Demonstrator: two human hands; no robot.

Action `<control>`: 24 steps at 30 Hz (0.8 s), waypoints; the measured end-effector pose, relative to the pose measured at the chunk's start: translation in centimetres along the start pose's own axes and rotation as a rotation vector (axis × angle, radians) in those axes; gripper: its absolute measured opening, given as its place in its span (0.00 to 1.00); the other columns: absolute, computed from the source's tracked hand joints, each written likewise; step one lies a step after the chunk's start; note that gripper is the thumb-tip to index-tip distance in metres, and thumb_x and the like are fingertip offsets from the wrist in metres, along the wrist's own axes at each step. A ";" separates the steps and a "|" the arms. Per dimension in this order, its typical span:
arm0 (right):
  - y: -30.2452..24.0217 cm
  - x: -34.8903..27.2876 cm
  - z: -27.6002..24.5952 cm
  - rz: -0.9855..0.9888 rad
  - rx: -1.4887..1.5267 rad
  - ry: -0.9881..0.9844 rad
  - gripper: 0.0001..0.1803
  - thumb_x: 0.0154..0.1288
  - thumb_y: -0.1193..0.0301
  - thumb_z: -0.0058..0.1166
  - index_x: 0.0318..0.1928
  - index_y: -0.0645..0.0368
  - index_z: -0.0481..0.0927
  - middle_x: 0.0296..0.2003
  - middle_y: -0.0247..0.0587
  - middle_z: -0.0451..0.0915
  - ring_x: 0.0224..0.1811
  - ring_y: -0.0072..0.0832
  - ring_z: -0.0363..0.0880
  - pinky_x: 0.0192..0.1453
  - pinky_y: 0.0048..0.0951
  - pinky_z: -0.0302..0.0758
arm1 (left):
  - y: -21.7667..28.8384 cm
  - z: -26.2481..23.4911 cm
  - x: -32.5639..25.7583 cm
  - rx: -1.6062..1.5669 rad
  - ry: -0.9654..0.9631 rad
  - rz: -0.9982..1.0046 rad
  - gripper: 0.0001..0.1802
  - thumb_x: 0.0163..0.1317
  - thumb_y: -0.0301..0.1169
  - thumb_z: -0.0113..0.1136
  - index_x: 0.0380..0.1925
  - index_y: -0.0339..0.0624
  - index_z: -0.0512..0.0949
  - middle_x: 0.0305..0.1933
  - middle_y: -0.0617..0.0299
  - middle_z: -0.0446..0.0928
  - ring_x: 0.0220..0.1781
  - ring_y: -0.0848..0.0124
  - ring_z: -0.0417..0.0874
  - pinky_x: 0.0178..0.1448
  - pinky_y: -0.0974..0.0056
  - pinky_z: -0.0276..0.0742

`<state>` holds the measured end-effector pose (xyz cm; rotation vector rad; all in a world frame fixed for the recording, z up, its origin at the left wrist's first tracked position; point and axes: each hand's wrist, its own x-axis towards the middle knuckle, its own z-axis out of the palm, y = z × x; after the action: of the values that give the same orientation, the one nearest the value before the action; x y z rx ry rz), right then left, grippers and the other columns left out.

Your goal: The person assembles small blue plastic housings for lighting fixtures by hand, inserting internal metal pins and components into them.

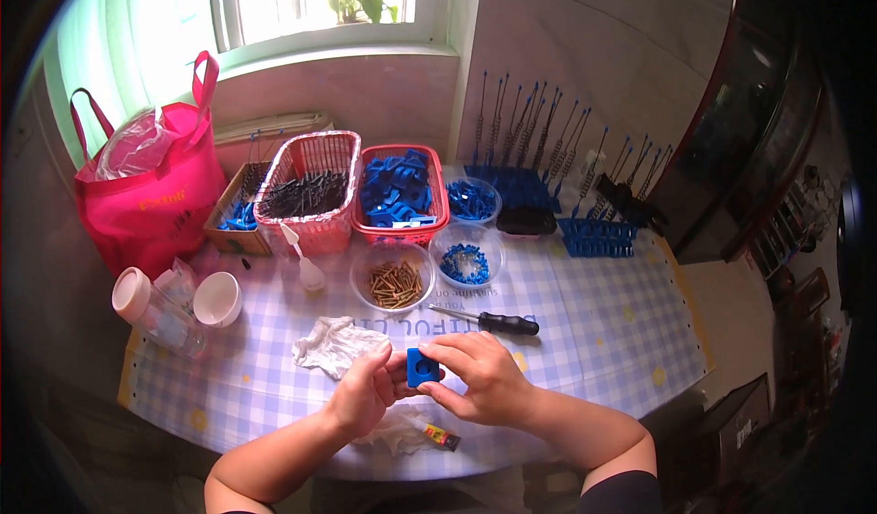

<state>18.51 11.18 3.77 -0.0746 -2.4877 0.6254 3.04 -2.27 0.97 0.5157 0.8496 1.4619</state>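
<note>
Right grip (486, 379) pinches a rectangular, round-hollowed blue block (416, 370).

A bright pink bag (146, 226) is standing between nine and ten o'clock from the middle of the view, with clear plastic (137, 153) bulging from its top. A pale green curtain (155, 30) is hanging at ten; at eleven, a window (274, 7) is letting in daylight, a leafy plant (373, 7) showing through it. Between eight and nine, a clear bottle (174, 328) with a pale lid (131, 295) is sitting near a white bowl (219, 300). Between two and three, a dark glossy cabinet (767, 103) is standing
</note>
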 end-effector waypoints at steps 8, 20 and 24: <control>0.2 0.0 0.3 -0.023 0.054 0.025 0.24 0.54 0.67 0.66 0.52 0.61 0.78 0.44 0.46 0.79 0.37 0.37 0.79 0.44 0.36 0.73 | -0.3 -0.4 0.2 0.085 -0.020 0.024 0.37 0.70 0.55 0.33 0.60 0.31 0.69 0.59 0.46 0.75 0.63 0.57 0.75 0.69 0.54 0.65; 0.2 0.0 0.3 -0.022 0.074 0.021 0.25 0.54 0.67 0.66 0.52 0.60 0.77 0.42 0.47 0.78 0.36 0.37 0.80 0.44 0.35 0.75 | 0.0 0.1 0.0 0.099 -0.045 0.065 0.35 0.72 0.53 0.34 0.59 0.30 0.70 0.55 0.48 0.77 0.58 0.62 0.79 0.66 0.56 0.69; 0.1 0.0 0.2 -0.018 0.079 0.015 0.25 0.54 0.66 0.67 0.52 0.60 0.78 0.42 0.48 0.78 0.36 0.38 0.81 0.44 0.36 0.76 | 0.0 0.2 -0.1 0.126 -0.018 0.061 0.37 0.71 0.55 0.34 0.60 0.29 0.69 0.57 0.46 0.76 0.60 0.60 0.78 0.68 0.55 0.67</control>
<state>18.36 11.21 3.53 -0.0267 -2.4436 0.7121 3.22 -2.32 1.08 0.6532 0.9231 1.4632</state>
